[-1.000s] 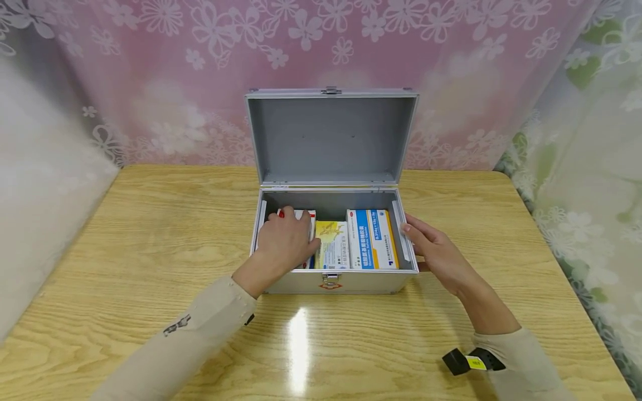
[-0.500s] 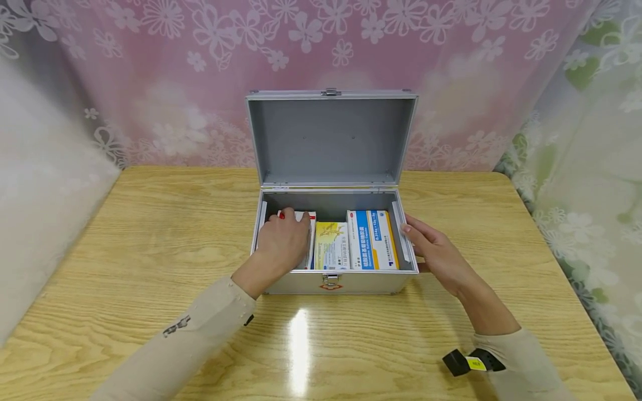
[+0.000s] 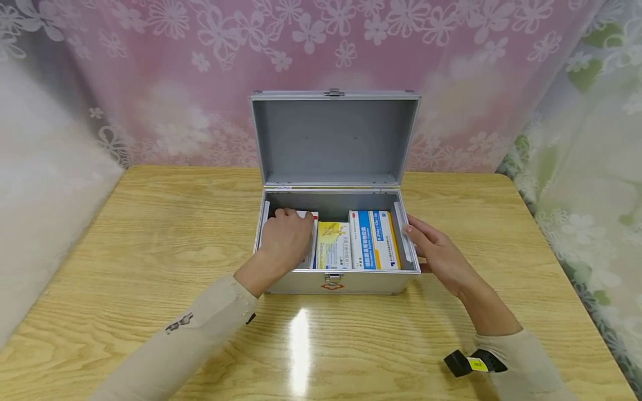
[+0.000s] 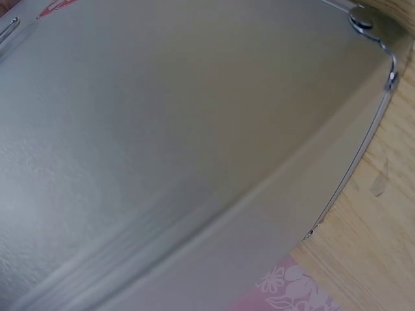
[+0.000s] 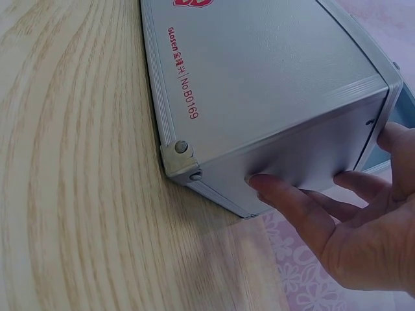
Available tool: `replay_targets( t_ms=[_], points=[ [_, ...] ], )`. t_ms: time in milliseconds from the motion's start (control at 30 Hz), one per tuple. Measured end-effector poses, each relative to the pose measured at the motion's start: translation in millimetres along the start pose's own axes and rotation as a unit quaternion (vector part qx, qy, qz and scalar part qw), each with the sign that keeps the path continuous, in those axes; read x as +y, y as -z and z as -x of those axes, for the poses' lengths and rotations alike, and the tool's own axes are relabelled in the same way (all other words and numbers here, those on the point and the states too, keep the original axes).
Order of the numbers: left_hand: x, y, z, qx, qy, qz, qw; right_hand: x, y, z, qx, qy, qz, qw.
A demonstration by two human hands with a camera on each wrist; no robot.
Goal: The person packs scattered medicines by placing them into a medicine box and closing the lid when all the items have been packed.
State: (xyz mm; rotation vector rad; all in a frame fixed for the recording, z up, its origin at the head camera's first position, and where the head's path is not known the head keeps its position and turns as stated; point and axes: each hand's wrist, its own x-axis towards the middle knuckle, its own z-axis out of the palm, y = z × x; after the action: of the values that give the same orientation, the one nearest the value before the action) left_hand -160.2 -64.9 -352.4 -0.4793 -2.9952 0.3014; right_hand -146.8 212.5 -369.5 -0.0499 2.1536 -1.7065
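Note:
An aluminium first-aid case [image 3: 371, 282] stands on the table with its lid [image 3: 333, 142] raised. Inside, my left hand [image 3: 286, 236] reaches over the left end and grips a white medicine box [image 3: 313, 223], its fingertips and most of that box hidden. A yellow-and-white medicine box [image 3: 333, 245] is in the middle. To its right stands a larger white-and-blue medicine box [image 3: 373, 239]. My right hand [image 3: 441, 253] holds the case's right wall, thumb at the rim. In the right wrist view its fingers [image 5: 285, 197] press against the outer side.
The case rests on a wood-grain table [image 3: 175, 234]. A pink floral curtain [image 3: 210, 111] hangs behind the table, and a green-and-white floral curtain [image 3: 587, 184] runs along the right. The left wrist view shows mainly the case's outer front [image 4: 162, 116].
My left thumb has drawn in from the yellow box toward the hand, and my left fingers now cover the red mark on the white box. The right hand keeps its place.

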Motion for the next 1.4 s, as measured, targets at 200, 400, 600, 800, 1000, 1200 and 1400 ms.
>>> replay_targets(
  t_ms=[200,400,600,800,1000,1200,1400],
  points=[
    [-2.3,-0.1,2.1,0.146,-0.011,0.022,0.9889,0.5,0.8,0.5,0.000,-0.001,0.002,1.000],
    [-13.7,14.9,6.0,0.251,-0.018,0.111,0.9614,3.7,4.3,-2.2,-0.010,0.025,0.000,1.000],
    [-42.1,30.8,16.9,0.295,0.016,0.167,0.9406,7.0,6.0,-4.4,0.005,0.087,0.096,0.992],
    [-75.0,30.2,20.5,0.286,0.063,0.160,0.9426,3.1,17.5,-4.0,0.079,0.137,0.230,0.960],
    [-100.5,22.1,18.3,0.231,0.104,0.208,0.9449,1.1,34.0,-12.2,0.089,0.155,0.249,0.952],
    [-113.9,22.4,12.5,0.140,0.125,0.331,0.9247,-8.0,51.5,-21.2,0.115,0.166,0.249,0.947],
    [-122.5,28.4,0.3,0.089,0.121,0.466,0.8721,-23.1,65.7,-33.6,0.141,0.174,0.238,0.945]
  ],
)
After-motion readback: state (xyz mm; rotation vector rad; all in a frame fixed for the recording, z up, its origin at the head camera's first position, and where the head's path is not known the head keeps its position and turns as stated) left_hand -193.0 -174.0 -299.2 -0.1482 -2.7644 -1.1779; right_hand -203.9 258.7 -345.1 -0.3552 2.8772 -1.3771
